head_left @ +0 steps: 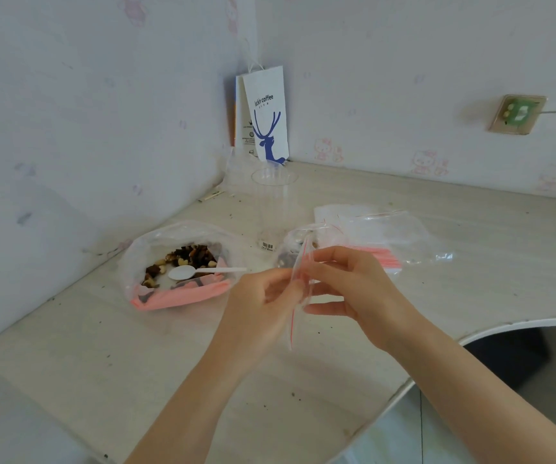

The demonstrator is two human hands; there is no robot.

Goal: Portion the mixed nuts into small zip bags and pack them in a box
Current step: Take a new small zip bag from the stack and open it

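A small clear zip bag [295, 316] with a red seal line hangs edge-on between my hands above the table. My left hand [259, 306] pinches its left side and my right hand [346, 289] pinches its right side near the top. To the left lies a large open plastic bag [156, 242] with a pink edge, holding mixed nuts [186, 257] and a white plastic spoon [196, 271]. Just behind my hands sits another small bag [291, 242] with some nuts in it.
A clear plastic cup [273, 209] stands behind the bags. A pile of empty zip bags [380, 229] lies at the right. A white paper coffee bag [266, 115] leans in the wall corner. The table's curved edge [437, 366] runs at the lower right.
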